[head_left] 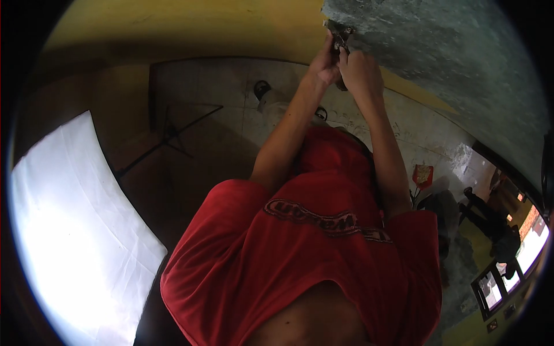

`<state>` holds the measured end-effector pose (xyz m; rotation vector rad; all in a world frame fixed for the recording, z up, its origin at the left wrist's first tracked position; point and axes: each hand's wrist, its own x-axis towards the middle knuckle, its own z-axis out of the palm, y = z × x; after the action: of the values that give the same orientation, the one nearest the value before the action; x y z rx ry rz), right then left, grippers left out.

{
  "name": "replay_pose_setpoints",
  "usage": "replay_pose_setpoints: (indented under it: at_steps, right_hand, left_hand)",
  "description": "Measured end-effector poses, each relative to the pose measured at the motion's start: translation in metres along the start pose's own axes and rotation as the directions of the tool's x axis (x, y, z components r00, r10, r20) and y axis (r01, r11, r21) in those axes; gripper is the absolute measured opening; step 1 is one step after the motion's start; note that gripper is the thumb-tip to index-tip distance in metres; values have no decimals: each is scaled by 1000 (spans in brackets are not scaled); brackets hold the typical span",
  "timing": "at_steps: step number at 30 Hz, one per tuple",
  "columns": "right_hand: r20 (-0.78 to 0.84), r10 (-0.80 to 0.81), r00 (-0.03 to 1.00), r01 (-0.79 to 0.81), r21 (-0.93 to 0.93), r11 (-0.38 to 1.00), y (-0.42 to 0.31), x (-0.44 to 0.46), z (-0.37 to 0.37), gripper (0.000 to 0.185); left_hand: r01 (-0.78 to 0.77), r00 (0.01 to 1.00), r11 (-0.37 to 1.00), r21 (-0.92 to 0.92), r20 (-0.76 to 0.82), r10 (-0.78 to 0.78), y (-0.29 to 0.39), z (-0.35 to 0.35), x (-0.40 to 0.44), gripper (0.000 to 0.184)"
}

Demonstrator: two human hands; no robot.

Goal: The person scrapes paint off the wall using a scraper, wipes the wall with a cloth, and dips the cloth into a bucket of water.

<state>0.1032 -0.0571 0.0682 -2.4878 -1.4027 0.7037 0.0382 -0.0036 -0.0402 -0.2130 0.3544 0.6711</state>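
Observation:
My left hand [326, 63] is raised at the top of the view, its thumb up against a dark, dirty tool [340, 33] close to the wall's edge. Fingers curled, my right hand [361, 74] closes on the same tool from the right. A brown end of it, probably a handle, shows below between the hands. The tool's exact shape is hard to make out. It is near the border between the yellow wall [231, 29] and the rough grey-green wall surface [427, 52].
A bright white panel [81, 230] stands at the left, near a dark thin-legged stand [167, 140]. Tiled floor [222, 81] lies below. A red dustpan-like object [423, 176] is at the right. Farther right is another person [490, 222] in dark clothes.

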Motion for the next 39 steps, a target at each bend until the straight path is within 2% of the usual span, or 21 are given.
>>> replay_pose_setpoints:
  at_steps: [2, 3, 5, 6, 8, 9, 11, 15, 17, 18, 20, 21, 22, 24, 28, 30, 31, 34, 37, 38, 39]
  right_hand:
    - [15, 11, 1000, -10, -55, 998, -5, -2, -9, 51]
    - [24, 2, 1000, 0, -64, 998, 2, 2, -1, 51]
    - [24, -75, 997, 70, 154, 986, 25, 16, 32, 51]
    - [23, -80, 997, 76, 152, 985, 32, 21, 42, 51]
    - [-154, -134, 979, 149, 91, 985, 40, 25, 58, 50]
    - [-148, -129, 981, 143, 92, 985, 32, 19, 43, 50]
    - [46, 29, 998, -26, -65, 998, 2, 8, -7, 52]
    - [43, 20, 999, -18, -53, 998, 11, 16, -8, 52]
    - [54, -143, 988, 129, 213, 969, 23, 25, 14, 53]
    - [48, -144, 988, 131, 215, 968, 26, 30, 25, 53]
    - [-45, -93, 995, 99, 154, 983, 29, 29, 46, 55]
    - [-29, -97, 995, 101, 192, 976, 20, 21, 29, 57]
    - [-33, -103, 994, 108, 192, 975, 19, 22, 25, 57]
    - [6, -142, 990, 141, 51, 989, 20, 27, 13, 53]
    - [-15, -232, 973, 232, 127, 964, 30, 19, 19, 48]
    - [200, -203, 959, 177, 142, 974, 28, 2, 9, 43]
    - [200, -213, 956, 187, 143, 972, 30, -2, 8, 43]
    - [235, -216, 948, 188, 135, 973, 34, -3, 1, 48]
    - [290, -210, 934, 204, 52, 978, 42, 2, 0, 45]
    - [229, -232, 945, 199, 159, 967, 49, 5, 10, 40]
    - [164, -247, 955, 200, 262, 944, 43, 4, 5, 36]
  left_hand:
    - [126, 989, 979, -160, 99, -111, 1, -5, 5, 41]
    - [116, 990, 978, -171, 100, -100, 5, -7, 5, 41]
    - [-46, 999, 980, 195, 30, 41, 18, -12, 3, 42]
    - [-51, 998, 980, 194, 34, 46, 17, -7, 2, 42]
    - [-84, 996, 982, 167, 30, 80, 15, 4, -4, 40]
    - [-80, 997, 983, 165, 23, 77, 9, -1, -1, 40]
    - [37, 989, 981, -191, 147, -9, -4, -11, 13, 38]
    - [37, 991, 965, -260, 131, -3, -1, -11, 15, 36]
    - [-88, 974, 995, 54, 212, 74, 18, -33, 16, 36]
    - [-87, 973, 994, 59, 217, 72, 20, -24, 14, 36]
    - [-193, 980, 959, 205, -11, 200, 15, -2, -1, 36]
    - [-136, 985, 985, 110, 119, 123, 17, -7, -1, 38]
    - [-142, 984, 984, 112, 124, 128, 15, -10, 1, 38]
    - [-108, 986, 993, -50, 122, 114, 5, -2, 2, 40]
    - [-212, 977, 972, 99, 44, 208, -2, 9, -17, 42]
    - [-162, 978, 981, 109, 150, 144, 2, -34, -15, 44]
    - [-171, 976, 979, 110, 153, 154, 2, -36, -17, 44]
    - [-190, 982, 971, 146, 6, 191, -9, -37, -27, 34]
    - [-217, 972, 961, 173, -57, 229, -17, -16, -31, 31]
    - [-224, 970, 961, 165, -55, 236, -16, -10, -33, 31]
    - [-212, 977, 946, 245, 44, 208, -14, -7, -32, 31]
